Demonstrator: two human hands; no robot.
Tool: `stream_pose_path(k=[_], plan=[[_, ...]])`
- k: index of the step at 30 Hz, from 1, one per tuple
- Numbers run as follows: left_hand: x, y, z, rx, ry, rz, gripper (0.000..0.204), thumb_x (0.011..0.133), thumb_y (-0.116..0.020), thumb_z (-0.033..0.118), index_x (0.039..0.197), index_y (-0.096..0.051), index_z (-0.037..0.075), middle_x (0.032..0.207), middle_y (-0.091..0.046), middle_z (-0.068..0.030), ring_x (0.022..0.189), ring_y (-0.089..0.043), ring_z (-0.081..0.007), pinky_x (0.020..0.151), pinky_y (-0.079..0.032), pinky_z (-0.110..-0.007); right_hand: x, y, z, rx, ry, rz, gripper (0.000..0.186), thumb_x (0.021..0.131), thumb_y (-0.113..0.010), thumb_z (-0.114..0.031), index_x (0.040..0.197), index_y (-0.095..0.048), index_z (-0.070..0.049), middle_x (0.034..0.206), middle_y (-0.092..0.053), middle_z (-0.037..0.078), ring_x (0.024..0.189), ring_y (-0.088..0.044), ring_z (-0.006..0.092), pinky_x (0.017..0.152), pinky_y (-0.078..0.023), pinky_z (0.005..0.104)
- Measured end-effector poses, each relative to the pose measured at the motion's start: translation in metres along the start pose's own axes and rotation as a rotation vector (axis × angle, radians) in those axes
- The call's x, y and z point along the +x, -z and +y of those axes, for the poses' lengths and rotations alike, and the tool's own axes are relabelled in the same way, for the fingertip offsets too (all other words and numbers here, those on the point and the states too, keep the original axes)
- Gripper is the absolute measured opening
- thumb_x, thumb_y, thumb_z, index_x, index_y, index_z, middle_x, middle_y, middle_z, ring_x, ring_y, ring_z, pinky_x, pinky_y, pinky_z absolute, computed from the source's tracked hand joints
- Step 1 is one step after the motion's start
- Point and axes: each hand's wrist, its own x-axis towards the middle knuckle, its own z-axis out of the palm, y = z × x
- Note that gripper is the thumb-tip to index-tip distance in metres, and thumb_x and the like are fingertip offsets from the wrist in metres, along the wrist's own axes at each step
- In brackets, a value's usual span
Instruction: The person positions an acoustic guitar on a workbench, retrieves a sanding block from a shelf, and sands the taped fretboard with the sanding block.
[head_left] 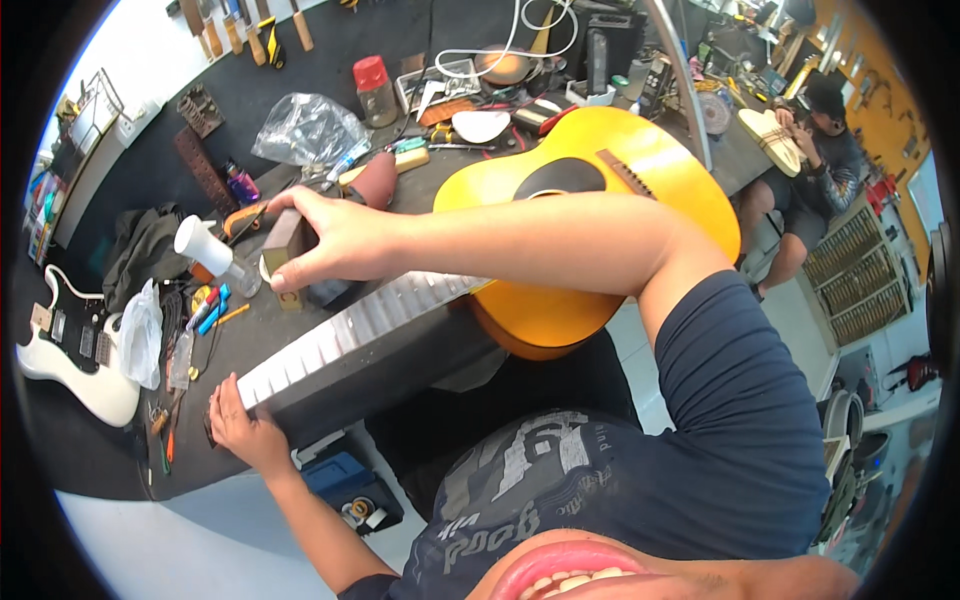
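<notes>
Right hand (345, 240) around a block (287, 240), left hand (250, 432) around guitar neck (345, 332) (pale lettering (490, 535) on shirt (640, 490)).

Head-worn fisheye view; faces down; workbench (100, 462) close below.

Yellow wooden acoustic guitar (600, 135) lies on flat black workbench (110, 460), centre frame, neck (345, 335) toward lower left. White curved electric guitar (80, 385) lies far left. Red-lidded clear jar (376, 102) stands upper left, right of crumpled clear plastic bag (308, 130).

room above fretboard (340, 340), right forearm (530, 240) barring soundboard (700, 190); left hand (243, 430) blocking fretboard's end
</notes>
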Motion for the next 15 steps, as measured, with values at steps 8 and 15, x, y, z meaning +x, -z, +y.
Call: stream_pose_path(k=[8, 15], plan=[[-0.016, 0.015, -0.005, -0.03, 0.002, 0.003, 0.048, 0.1, -0.077, 0.032, 0.14, -0.076, 0.006, 0.137, -0.079, -0.0107, 0.133, -0.069, -0.04, 0.116, -0.05, -0.055, 0.071, -0.104, -0.003, -0.028, 0.046, -0.162, 0.119, 0.075, -0.096, -0.056, 0.165, -0.041, -0.003, 0.149, -0.057, 0.032, 0.143, -0.059, 0.046, 0.119, -0.05, 0.0481], [0.013, 0.008, 0.026, -0.07, 0.084, 0.035, 0.054, 0.08, -0.094, 0.023, 0.131, -0.081, 0.018, 0.133, -0.081, -0.0044, 0.131, -0.07, -0.0297, 0.111, -0.049, -0.049, 0.08, -0.114, -0.007, -0.261, 0.088, -0.112, 0.086, 0.089, -0.09, -0.042, 0.155, -0.054, 0.0, 0.142, -0.068, 0.032, 0.131, -0.069, 0.0434, 0.113, -0.054, 0.0481]])
